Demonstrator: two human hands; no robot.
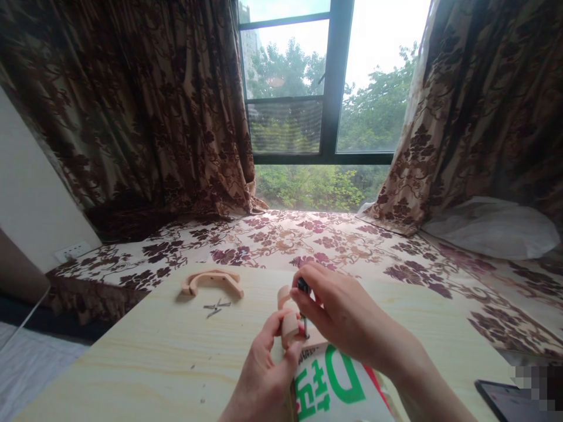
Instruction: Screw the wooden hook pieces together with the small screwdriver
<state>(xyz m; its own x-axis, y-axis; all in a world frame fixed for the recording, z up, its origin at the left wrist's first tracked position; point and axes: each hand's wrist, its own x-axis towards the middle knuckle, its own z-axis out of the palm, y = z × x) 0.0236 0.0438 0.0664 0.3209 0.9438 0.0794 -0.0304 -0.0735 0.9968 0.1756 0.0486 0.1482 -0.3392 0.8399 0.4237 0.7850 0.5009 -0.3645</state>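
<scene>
My right hand (343, 305) is closed around the black handle of a screwdriver (302, 285). Its thin shaft points straight down to a spot on a pale wooden piece. My left hand (269, 366) pinches that wooden piece (289, 328), thumb and fingers on either side of it. Part of the piece is hidden by both hands. Just under them lies a white packet (332, 387) with green lettering and a red edge. To the left on the table rest two curved wooden pieces (212, 280), with several loose screws (214, 308) in front of them.
The light wooden tabletop (149, 351) bears a few small dark holes. A dark phone-like device (497, 398) lies at the right front edge. Beyond the table are a flower-patterned window seat (334, 234), heavy curtains (189, 105) and a window. A translucent white bag (492, 225) sits at the right.
</scene>
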